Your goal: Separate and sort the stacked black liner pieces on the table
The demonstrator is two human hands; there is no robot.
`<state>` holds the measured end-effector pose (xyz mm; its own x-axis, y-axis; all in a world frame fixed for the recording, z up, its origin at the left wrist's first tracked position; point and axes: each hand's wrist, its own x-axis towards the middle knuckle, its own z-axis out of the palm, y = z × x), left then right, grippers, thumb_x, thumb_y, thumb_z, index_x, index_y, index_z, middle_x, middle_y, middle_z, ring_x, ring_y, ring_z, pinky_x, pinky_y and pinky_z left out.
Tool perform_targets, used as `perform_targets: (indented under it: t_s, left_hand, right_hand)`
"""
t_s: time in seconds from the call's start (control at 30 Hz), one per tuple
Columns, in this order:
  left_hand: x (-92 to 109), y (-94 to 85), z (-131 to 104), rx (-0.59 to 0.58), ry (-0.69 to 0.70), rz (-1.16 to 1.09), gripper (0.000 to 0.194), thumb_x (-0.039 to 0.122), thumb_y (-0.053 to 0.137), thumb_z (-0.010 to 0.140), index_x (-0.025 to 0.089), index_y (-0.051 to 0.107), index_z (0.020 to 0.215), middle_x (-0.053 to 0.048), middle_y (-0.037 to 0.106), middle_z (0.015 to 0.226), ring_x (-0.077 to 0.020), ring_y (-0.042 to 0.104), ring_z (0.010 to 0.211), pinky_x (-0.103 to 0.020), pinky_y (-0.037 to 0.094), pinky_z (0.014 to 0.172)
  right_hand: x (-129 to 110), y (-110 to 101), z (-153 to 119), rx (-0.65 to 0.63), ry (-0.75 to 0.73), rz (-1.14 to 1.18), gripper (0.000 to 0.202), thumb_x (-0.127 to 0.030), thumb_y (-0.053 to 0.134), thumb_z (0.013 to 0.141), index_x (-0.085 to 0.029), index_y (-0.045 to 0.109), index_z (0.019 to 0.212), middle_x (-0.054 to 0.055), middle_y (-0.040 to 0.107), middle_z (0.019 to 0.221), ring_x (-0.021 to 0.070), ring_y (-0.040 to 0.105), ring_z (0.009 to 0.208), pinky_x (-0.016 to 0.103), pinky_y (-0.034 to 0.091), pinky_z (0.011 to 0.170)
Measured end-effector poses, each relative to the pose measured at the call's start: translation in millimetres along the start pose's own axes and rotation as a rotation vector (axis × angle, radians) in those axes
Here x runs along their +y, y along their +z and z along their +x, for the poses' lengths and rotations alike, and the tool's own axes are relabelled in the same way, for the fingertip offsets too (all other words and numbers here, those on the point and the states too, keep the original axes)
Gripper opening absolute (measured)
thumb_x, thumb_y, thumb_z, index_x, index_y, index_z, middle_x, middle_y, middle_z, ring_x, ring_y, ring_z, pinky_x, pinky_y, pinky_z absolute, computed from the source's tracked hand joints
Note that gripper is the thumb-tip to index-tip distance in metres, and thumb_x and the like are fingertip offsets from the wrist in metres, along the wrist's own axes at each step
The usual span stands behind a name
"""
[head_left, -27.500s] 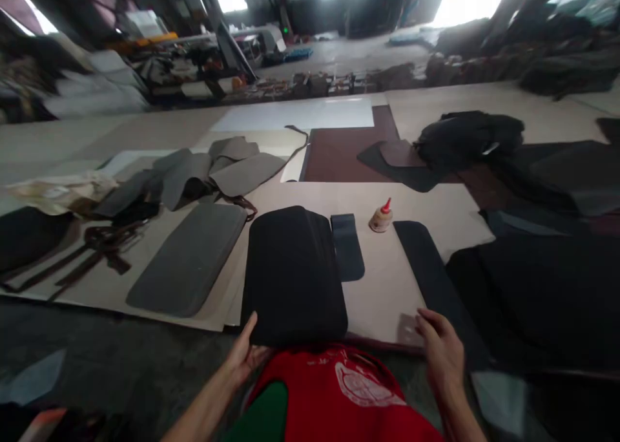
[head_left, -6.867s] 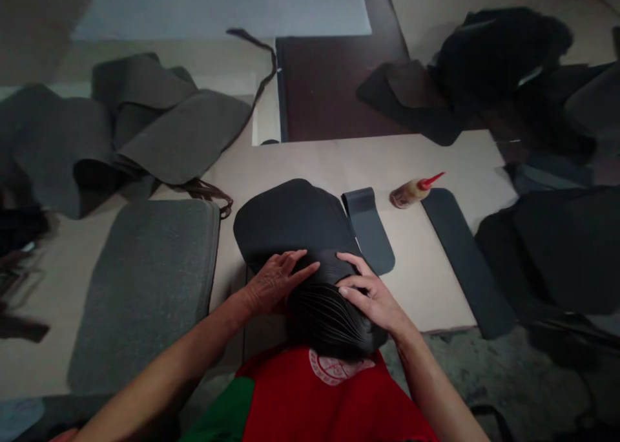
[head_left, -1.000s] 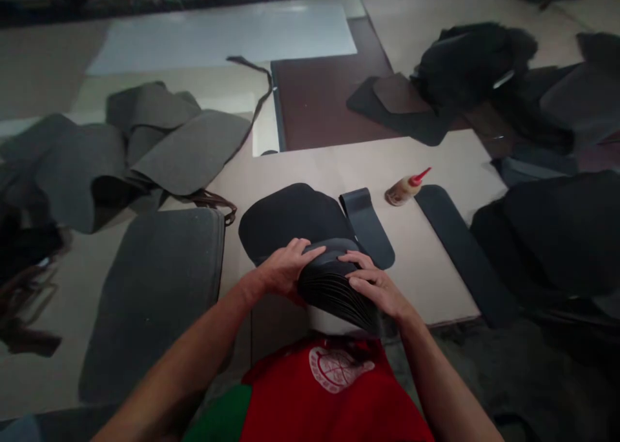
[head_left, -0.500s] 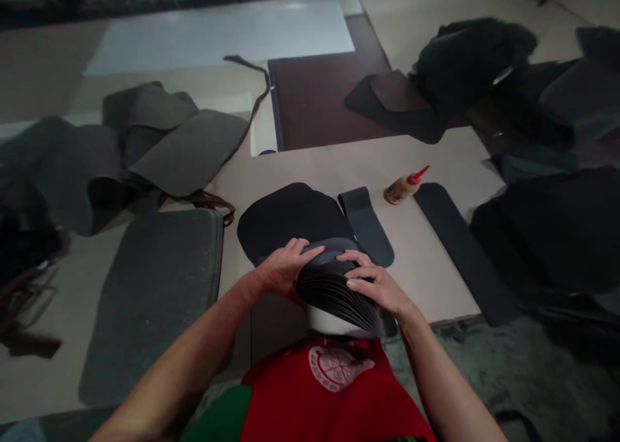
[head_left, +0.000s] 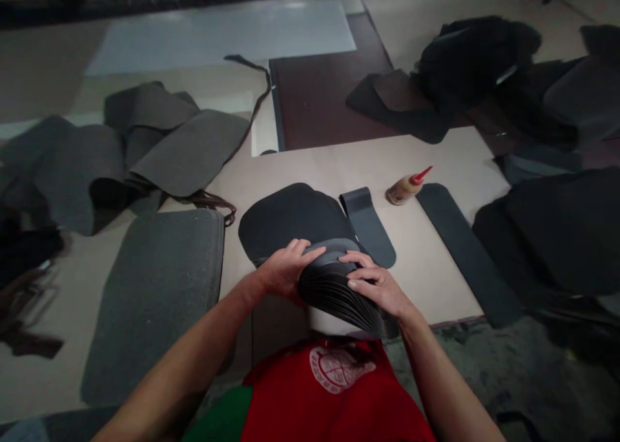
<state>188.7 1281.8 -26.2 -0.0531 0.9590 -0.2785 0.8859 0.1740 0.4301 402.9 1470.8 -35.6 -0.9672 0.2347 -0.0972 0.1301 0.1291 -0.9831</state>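
A thick stack of thin black sheets [head_left: 341, 300] is bent over at the table's near edge, its layers fanned out toward my body. My left hand [head_left: 285, 271] grips the stack's left end, thumb on top. On its right side my right hand [head_left: 375, 284] holds the stack, fingers curled over the upper sheets. Just beyond, a black rounded piece [head_left: 295, 219] lies flat on the table [head_left: 436, 261]. A dark strip [head_left: 371, 225] rests to the right of that piece.
A glue bottle with a red tip [head_left: 404, 189] lies right of centre, beside a long dark strip [head_left: 465, 254]. Grey sheets [head_left: 194, 151] and a stack of dark panels [head_left: 155, 300] are at the left. Black pieces [head_left: 566, 229] cover the right side.
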Motion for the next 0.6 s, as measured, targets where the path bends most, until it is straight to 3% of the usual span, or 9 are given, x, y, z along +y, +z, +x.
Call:
perform_targets:
  t_s: [0.13,0.23,0.3,0.43,0.6]
  left_hand:
    - [-1.4,1.8,-0.1,0.001,-0.007,-0.013,0.137,0.063,0.09,0.043,0.025,0.023,0.157,-0.019,0.036,0.145,-0.0387,0.044,0.126,-0.052,0.05,0.103]
    - [-0.6,1.2,0.1,-0.009,-0.006,-0.011,0.137,0.065,0.089,0.044,0.025,0.022,0.157,-0.02,0.036,0.145,-0.0393,0.043,0.126,-0.053,0.05,0.102]
    - [0.4,-0.2,0.3,-0.012,-0.004,-0.002,0.137,0.065,0.089,0.045,0.023,0.022,0.157,-0.021,0.036,0.144,-0.0399,0.043,0.126,-0.054,0.05,0.101]
    - [0.9,-1.6,0.1,-0.013,0.002,0.006,0.138,0.062,0.091,0.044,0.022,0.023,0.157,-0.022,0.036,0.144,-0.0397,0.044,0.127,-0.053,0.05,0.102]
    - [-0.7,0.6,-0.3,0.009,0.012,0.016,0.137,0.062,0.09,0.045,0.022,0.023,0.157,-0.021,0.036,0.144,-0.0386,0.044,0.126,-0.052,0.05,0.102]
  right_hand:
    - [-0.5,6.8,1.8,0.113,-0.041,-0.068,0.007,-0.029,0.068,0.088,-0.025,0.073,0.09,0.008,0.068,0.125,0.0267,0.053,0.129,0.053,0.035,0.116]
    - [-3.6,12.8,1.3,0.196,-0.089,-0.134,0.015,-0.023,0.067,0.087,-0.027,0.073,0.1,0.008,0.065,0.127,0.0259,0.053,0.127,0.051,0.038,0.112]
    - [-5.9,15.5,-0.3,0.213,-0.132,-0.228,0.016,-0.02,0.063,0.088,-0.028,0.075,0.095,0.008,0.065,0.123,0.0261,0.052,0.124,0.051,0.041,0.109]
    - [-10.8,14.5,-3.9,0.108,-0.171,-0.362,0.027,-0.018,0.053,0.093,-0.029,0.077,0.09,0.007,0.066,0.103,0.0247,0.056,0.105,0.048,0.045,0.097]
    - [-21.1,5.3,-6.3,-0.03,-0.11,-0.298,0.025,-0.029,0.053,0.097,-0.027,0.076,0.105,0.008,0.063,0.117,0.026,0.053,0.115,0.047,0.042,0.102]
